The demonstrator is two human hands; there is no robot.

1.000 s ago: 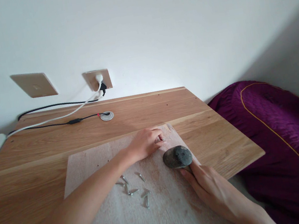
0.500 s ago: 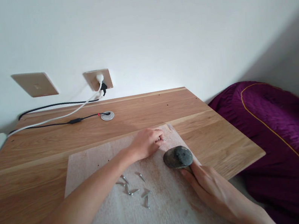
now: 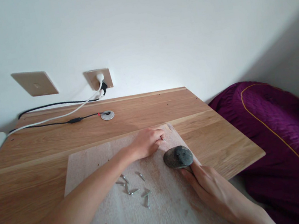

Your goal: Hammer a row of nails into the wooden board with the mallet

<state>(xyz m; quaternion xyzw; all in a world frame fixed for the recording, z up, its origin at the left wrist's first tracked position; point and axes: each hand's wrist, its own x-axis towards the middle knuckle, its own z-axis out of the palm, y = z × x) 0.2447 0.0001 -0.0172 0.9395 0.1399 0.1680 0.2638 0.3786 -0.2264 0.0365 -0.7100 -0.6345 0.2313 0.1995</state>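
Observation:
Near the far right corner of a pale wooden board (image 3: 161,217), my left hand (image 3: 148,142) pinches a small metal nail (image 3: 163,139); only the nail's head end shows past the fingertips. My right hand (image 3: 204,177) is wrapped round the handle of a mallet. The mallet's dark, worn head (image 3: 177,157) is just to the near right of my left hand, apart from the nail. Several loose silver nails (image 3: 134,191) lie scattered on the board, to the near side of my left forearm. Most of the mallet's handle is hidden by my right hand.
The board rests on a wooden desk (image 3: 43,145). White and black cables (image 3: 73,112) cross the desk's back left to a wall socket (image 3: 105,73). A round cable grommet (image 3: 107,115) sits near the back. A purple cloth-covered piece (image 3: 255,128) stands to the right, past the desk's edge.

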